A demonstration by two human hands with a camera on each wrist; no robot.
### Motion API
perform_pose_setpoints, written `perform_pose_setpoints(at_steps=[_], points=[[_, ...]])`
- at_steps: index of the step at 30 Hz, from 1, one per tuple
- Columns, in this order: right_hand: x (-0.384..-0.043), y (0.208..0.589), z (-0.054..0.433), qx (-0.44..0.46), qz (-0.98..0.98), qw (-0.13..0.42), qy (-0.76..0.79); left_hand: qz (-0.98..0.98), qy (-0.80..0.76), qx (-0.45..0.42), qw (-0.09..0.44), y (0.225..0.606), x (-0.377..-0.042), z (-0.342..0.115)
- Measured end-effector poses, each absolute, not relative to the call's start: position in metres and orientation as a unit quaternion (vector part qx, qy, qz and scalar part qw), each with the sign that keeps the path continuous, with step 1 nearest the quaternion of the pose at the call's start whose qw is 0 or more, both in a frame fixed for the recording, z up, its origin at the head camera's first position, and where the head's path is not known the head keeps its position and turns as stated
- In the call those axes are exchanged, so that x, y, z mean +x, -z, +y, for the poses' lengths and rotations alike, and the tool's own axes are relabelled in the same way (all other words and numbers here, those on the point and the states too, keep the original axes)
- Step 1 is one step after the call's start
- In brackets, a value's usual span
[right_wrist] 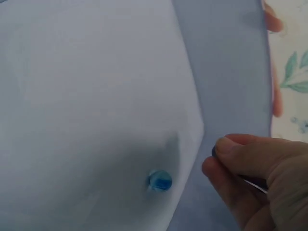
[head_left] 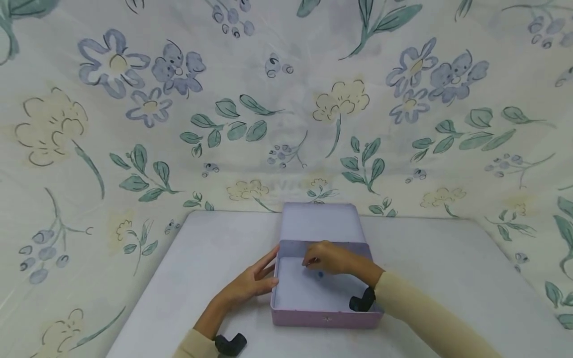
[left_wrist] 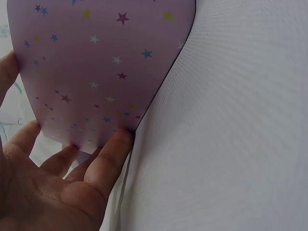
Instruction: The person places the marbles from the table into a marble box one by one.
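A shallow lilac box stands on the table with its hinged lid raised at the back. My left hand rests its spread fingers along the box's left side, touching the star-printed pink wall. Over the inside of the box, my right hand pinches a small dark rounded piece between thumb and fingertips; most of it is hidden by the fingers. A shiny blue glass bead lies on the pale box floor, just beneath the right hand.
The white table reaches out on both sides of the box. Behind it hangs a flower-printed cloth. Black wrist cameras sit on both wrists, the right one over the box's front right corner.
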State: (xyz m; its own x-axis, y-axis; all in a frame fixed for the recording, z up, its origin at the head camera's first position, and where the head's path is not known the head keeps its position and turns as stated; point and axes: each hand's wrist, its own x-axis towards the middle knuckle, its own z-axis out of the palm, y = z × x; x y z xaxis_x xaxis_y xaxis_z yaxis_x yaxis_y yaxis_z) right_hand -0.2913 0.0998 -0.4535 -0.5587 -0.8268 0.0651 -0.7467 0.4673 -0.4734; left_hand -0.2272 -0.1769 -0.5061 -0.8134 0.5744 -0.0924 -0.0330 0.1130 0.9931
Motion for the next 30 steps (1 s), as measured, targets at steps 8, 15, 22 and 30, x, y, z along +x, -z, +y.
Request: perform_pose_setpoints(at_steps=[8,15,22,30], points=[[-0.289,0.465,0.094,-0.481,0.854,0.065,0.187,0.709,-0.639,0.192,0.228,0.502,-0.226,-0.178],[-0.286,0.469,0.095,-0.488,0.854,0.075,0.167,0.702,-0.641,0.200,0.237,0.504,-0.225,-0.177],[-0.286,0.472,0.095,-0.498,0.852,0.069,0.148,0.702,-0.644,0.199,0.231,0.504,-0.223,-0.178],[-0.287,0.475,0.097,-0.498,0.855,0.069,0.128,0.703,-0.641,0.199,0.235,0.505,-0.224,-0.177]])
